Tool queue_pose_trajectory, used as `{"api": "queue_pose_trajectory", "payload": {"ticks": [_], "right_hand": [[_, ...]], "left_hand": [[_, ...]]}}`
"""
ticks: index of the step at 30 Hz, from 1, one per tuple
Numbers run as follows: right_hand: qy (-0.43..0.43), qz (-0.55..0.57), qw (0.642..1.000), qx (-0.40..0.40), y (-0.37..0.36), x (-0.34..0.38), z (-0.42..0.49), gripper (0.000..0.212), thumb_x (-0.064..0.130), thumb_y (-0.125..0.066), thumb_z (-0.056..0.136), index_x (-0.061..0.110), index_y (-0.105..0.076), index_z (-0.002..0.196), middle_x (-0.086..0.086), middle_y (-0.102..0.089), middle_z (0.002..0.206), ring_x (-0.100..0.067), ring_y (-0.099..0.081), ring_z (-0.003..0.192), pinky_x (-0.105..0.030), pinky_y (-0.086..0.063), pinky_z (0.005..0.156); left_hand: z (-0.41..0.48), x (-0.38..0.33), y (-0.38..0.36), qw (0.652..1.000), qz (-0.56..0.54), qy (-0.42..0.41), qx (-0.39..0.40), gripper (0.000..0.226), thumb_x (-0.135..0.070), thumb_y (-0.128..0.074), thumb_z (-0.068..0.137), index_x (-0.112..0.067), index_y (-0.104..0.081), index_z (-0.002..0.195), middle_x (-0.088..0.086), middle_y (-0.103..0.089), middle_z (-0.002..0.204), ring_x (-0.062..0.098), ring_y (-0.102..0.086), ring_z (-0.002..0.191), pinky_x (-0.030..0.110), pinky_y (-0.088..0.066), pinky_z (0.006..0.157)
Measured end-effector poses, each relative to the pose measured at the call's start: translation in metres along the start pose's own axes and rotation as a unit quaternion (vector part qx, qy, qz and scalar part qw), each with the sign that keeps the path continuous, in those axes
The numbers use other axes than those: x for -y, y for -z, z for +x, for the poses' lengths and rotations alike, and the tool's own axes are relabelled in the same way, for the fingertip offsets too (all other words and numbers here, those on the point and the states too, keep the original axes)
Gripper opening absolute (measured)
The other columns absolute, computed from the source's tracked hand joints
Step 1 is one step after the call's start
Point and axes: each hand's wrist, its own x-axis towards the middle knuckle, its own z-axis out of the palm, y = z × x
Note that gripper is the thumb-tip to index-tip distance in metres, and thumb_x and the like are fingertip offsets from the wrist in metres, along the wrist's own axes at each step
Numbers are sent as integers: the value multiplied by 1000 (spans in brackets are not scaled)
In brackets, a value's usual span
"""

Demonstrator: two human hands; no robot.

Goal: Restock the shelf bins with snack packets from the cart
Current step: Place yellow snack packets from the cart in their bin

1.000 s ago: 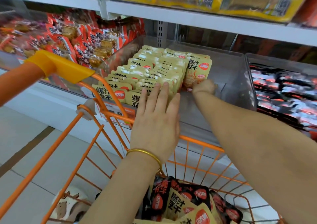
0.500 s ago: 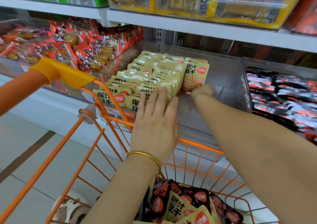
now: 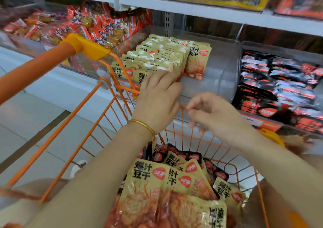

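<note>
Snack packets (image 3: 157,58) in yellow wrappers stand in tight upright rows in the left part of the clear shelf bin (image 3: 227,61). One more yellow packet (image 3: 196,63) faces forward at the right end of those rows.

The left hand (image 3: 157,98), with a gold bangle (image 3: 143,124) at the wrist, lies with nearly straight fingers against the front right corner of the rows, at the bin's front edge; it presses on them and grasps nothing. The right hand (image 3: 215,112) hovers just beside it, above the front rim of the orange cart (image 3: 108,109), with fingers loosely curled, released and holding nothing.

The cart stands against the shelf's front edge and holds a loose heap of cart packets (image 3: 157,184), yellow with some black ones among them. Red packets (image 3: 97,26) fill the bin to the left, black packets (image 3: 279,88) the bin to the right.
</note>
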Motion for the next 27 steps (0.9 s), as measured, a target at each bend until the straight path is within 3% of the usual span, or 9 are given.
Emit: {"api": "queue_pose_trajectory", "payload": {"ticks": [2, 4, 7, 12, 16, 19, 22, 24, 27], "right_hand": [[-42, -160, 978, 125, -6, -16, -15, 4, 19, -57, 92, 16, -58, 89, 2, -58, 80, -15, -62, 74, -23, -48, 57], [-68, -340, 904, 252, -12, -32, -21, 17, 34, -54, 94, 18, -57, 98, 3, -55, 91, -15, -56, 85, -26, -46, 71], [-95, -447, 823, 337, -19, -38, -26, 24, 37, -51, 95, 14, -53, 104, -2, -48, 95, -17, -47, 81, -28, -37, 66], [-89, -301, 912, 264, -3, -38, -19, 20, 21, -64, 88, 6, -52, 87, -6, -47, 82, -19, -46, 74, -30, -35, 62], [-47, -148, 980, 121, 18, -27, -21, 11, 14, -63, 88, 10, -53, 85, -1, -51, 69, -8, -46, 61, -23, -36, 57], [10, -132, 991, 7, 22, -18, -23, 8, 14, -60, 90, 10, -54, 88, -11, -58, 72, -14, -49, 62, -29, -36, 60], [32, -113, 991, -65, 23, -9, -22, 6, 13, -60, 90, 10, -55, 88, -10, -61, 71, -12, -54, 60, -25, -40, 57], [7, -42, 997, -70, 26, -5, -20, 7, 16, -61, 90, 10, -59, 90, -13, -69, 80, -23, -65, 73, -36, -50, 66], [-29, 7, 999, 16, 33, 4, -13, 16, 23, -66, 87, 12, -67, 98, -9, -73, 95, -27, -69, 90, -47, -55, 84]], "left_hand": [[-12, -5, 5, 1000, -7, -15, -10, 27, -15, -48, 78, -8, -66, 97, 9, -61, 119, 31, -47, 110, 41, -35, 88], [-21, -8, 5, 999, -24, -24, -5, 27, -14, -47, 79, -8, -66, 96, 8, -62, 116, 29, -47, 107, 41, -37, 83], [-22, -12, 2, 998, -69, -13, 7, 26, -11, -46, 80, -6, -66, 96, 9, -63, 111, 30, -48, 103, 45, -43, 80], [-22, -14, 0, 993, -109, -26, 25, 26, -12, -45, 84, -6, -67, 97, 7, -65, 100, 29, -52, 96, 36, -40, 84], [-20, -21, 7, 951, -283, 76, 99, 25, -28, -48, 89, -23, -61, 110, -15, -60, 91, 2, -52, 90, 13, -37, 76], [-18, -27, 12, 876, -413, 147, 199, 29, -45, -54, 88, -34, -53, 114, -16, -60, 104, -9, -54, 95, 6, -41, 77], [-16, -30, 12, 870, -420, 151, 208, 24, -35, -63, 83, -34, -55, 106, -11, -60, 107, -3, -56, 95, 13, -46, 80], [-10, -29, 14, 853, -461, 178, 168, 24, -19, -67, 83, -25, -60, 104, -1, -62, 107, 9, -61, 92, 24, -51, 80], [9, -20, 20, 828, -507, 217, 100, 22, -10, -66, 83, -21, -60, 101, -2, -62, 100, 3, -60, 81, 18, -51, 65]]}}
